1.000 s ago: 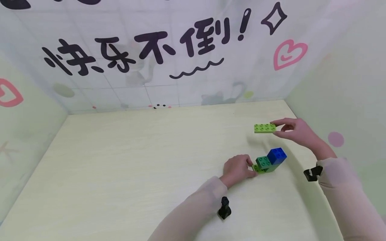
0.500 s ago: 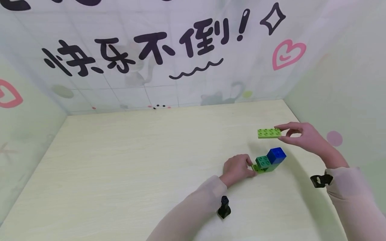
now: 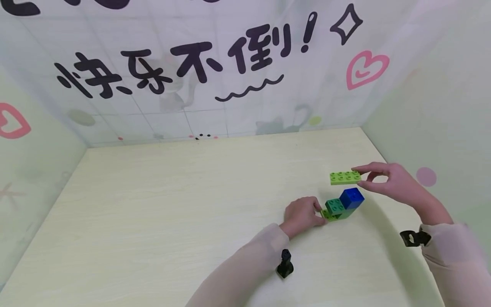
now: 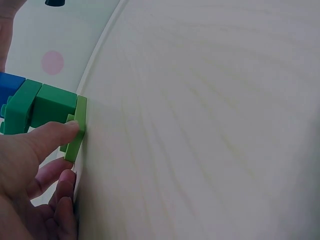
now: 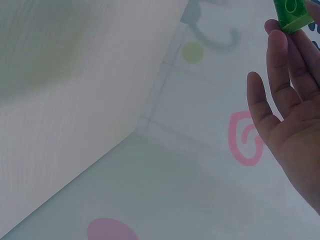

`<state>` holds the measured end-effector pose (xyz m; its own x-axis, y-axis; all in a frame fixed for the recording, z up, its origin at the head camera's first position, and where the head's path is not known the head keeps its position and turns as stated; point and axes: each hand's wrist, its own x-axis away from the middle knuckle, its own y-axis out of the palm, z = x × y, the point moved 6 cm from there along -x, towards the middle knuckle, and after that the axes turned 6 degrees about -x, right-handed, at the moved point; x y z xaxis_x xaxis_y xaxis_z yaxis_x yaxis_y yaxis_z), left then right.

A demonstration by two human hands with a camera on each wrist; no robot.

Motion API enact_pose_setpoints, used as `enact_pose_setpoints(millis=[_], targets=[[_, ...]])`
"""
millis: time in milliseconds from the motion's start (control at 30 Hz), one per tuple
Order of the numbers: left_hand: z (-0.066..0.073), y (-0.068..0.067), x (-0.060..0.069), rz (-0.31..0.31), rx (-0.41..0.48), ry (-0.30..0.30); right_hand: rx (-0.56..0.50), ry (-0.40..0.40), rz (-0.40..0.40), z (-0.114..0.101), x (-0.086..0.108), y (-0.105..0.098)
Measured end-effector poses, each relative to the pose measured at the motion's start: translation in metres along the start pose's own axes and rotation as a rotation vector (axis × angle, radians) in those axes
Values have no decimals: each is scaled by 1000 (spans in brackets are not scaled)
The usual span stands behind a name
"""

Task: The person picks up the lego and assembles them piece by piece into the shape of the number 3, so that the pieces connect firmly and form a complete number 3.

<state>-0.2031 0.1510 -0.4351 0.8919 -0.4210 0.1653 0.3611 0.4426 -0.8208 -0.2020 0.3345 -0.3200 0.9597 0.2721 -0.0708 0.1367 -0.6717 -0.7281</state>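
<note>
While our left hand pinches the base, our right hand pinches a raised lime brick; stacking probably needs alignment.

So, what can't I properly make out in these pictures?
Head view: lime base, partly hidden by left hand.
Head view: upper lettering, cut by top edge.
Left wrist view: blue block, cut by left edge.
Right wrist view: held brick, cut by top edge.
</note>
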Motion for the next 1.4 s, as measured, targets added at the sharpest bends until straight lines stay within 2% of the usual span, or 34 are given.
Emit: enact_pose_setpoints(millis=[600,1400], targets=[[1,1,1,-3,22,1,-23,-71,-34,-4,14,9],[-1,3,-2,8,-7,3,-80,-80,-65,3,23,11]])
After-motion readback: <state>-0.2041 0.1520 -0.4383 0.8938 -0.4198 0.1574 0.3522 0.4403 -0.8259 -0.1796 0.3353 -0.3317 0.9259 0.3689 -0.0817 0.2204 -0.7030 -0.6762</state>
